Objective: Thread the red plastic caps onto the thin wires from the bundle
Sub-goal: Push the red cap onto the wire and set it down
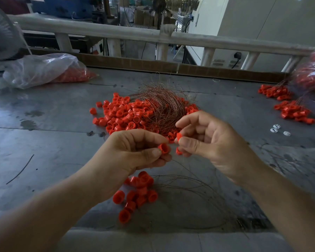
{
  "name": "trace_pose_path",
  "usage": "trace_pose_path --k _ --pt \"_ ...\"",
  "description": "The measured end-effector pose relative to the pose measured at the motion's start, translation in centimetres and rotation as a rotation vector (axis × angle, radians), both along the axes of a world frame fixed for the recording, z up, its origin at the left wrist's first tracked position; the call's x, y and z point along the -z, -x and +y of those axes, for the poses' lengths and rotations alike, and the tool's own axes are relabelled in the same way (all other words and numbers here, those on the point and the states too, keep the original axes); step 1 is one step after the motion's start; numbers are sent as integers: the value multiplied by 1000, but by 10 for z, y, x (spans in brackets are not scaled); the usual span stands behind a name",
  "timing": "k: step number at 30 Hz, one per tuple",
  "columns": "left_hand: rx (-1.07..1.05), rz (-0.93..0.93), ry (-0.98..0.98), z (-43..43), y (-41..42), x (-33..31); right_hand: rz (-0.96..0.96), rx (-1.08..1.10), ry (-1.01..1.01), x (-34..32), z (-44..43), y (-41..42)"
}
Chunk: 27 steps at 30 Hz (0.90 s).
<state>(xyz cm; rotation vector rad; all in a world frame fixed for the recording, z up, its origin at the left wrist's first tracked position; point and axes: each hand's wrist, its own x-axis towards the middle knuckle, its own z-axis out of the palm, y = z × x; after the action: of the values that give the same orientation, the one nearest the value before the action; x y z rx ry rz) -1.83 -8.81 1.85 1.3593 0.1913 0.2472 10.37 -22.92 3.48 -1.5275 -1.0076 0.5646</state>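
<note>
**Head view: both hands pinched red caps in front of the wire bundle**

The head camera looked down on a grey metal table, with the wire bundle lying at its middle as a tangled copper-coloured nest. The left hand hovered just in front of the bundle, thumb and fingers pressed together on one red cap, whose open mouth faced right. The right hand sat level with it, a little nearer the bundle, its thumb and forefinger pinching a second cap; another red cap showed below, against its lower fingers. The two hands were close together but not touching. Both forearms reached in from the lower corners, palms turned inward.

A loose heap of caps lay against the bundle's left side, partly under the wires. Nearer the person than the bundle, below the hands, a small cluster of caps rested among several thin wires curving off to the right. Far left of the bundle lay a clear plastic bag holding more caps.
</note>
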Motion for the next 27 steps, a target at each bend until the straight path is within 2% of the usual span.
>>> trace_pose_path --k 7,13,20,27 --pt "-10 -11 -44 -1 1 0 -49 -32 -56 3 2 6" --pt "-30 -26 -35 -2 1 1 -180 16 -79 8 2 9" --pt "-43 0 -65 -3 -1 2 -430 95 -65 14 4 15" --pt "-51 30 -102 -3 -2 4 -530 121 -35 13 3 16"
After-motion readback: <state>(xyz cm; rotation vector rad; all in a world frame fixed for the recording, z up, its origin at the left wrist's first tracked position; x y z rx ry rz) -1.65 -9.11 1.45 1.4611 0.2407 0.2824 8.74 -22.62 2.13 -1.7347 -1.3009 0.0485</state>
